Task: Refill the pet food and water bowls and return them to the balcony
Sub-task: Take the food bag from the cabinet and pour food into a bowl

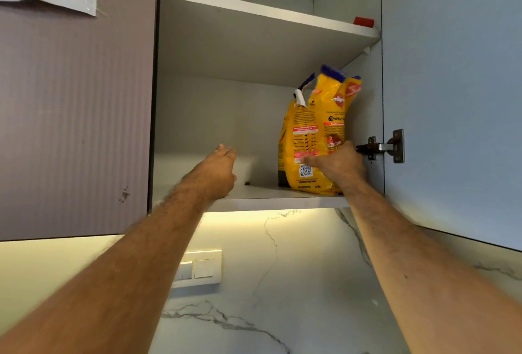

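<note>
As both arms reach into wall cupboard [197,116] | right hand [336,165] clamped on yellow pet-food bag [312,133] at shelf's rt side | left hand [220,168] spread, empty | risk: one-handed pull tips top-heavy bag (top looks open), spilling kibble.

Home kitchen: wall cupboard [268,198], marble backsplash [296,283].

I see the food bag [313,139] standing on the lower shelf [271,198] at the cupboard's right side, near the door hinge [381,147]. My right hand [336,164] rests against its front; my left hand [220,170] reaches in well to its left. A switch plate [197,269] sits on the wall below
</note>
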